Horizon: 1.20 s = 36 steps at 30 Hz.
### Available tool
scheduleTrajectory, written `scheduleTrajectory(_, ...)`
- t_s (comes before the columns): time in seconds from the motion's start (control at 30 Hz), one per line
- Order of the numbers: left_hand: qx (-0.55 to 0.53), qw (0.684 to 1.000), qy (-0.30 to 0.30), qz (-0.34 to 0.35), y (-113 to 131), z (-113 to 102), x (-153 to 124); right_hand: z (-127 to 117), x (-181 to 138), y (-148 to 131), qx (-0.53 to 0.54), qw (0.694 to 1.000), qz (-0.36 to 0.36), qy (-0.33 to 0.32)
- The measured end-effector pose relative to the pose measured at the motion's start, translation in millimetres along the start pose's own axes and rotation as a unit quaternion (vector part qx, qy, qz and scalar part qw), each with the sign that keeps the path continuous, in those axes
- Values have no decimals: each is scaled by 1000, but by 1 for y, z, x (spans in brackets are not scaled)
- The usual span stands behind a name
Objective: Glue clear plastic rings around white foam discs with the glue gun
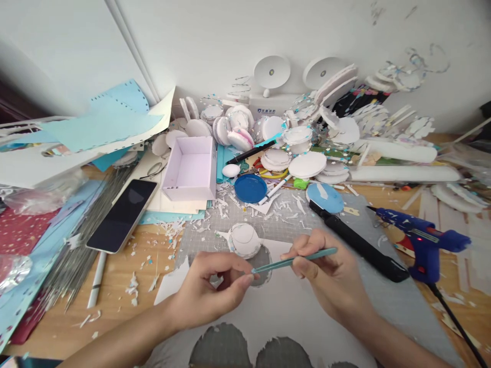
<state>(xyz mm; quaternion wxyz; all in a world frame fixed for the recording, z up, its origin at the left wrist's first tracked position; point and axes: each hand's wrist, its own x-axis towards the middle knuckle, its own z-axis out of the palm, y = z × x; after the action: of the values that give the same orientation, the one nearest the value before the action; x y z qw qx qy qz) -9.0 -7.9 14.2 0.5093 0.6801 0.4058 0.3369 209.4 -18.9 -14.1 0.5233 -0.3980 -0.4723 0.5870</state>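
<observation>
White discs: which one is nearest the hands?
The lone white disc just beyond the left hand; the other discs lie farther off, mostly piled toward the wall.

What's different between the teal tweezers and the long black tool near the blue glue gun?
The tweezers are teal and slim; the black tool is dark and thicker. The tweezers are held in the right hand; the black tool lies on the grey mat. Both are long and narrow.

A dark-blue logo (259,111) and Chinese characters (269,111) beginning with 天 are printed on the white box (283,104) at the back; the rest cannot be read
</observation>
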Motion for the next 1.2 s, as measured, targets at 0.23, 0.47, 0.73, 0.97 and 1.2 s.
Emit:
scheduleTrajectory(0.23,-65,996,-1,-60,-3,-1,-1,-1,1,0,0,1000,4,8)
scheduleTrajectory(0.47,-139,986,8,-96,2,-3,2,0,9,-10,38,998,-12,49)
scheduleTrajectory(0.73,-156,982,-28,-101,-3,-1,-1,-2,2,0,9,1000,-2,17)
scheduleTrajectory(0.97,-104,991,-23,-77,-5,2,-4,3,-1,-3,2,999,-7,32)
scheduleTrajectory(1.2,-36,997,-24,-70,-3,3,-3,9,-2,-10,-51,994,-82,54)
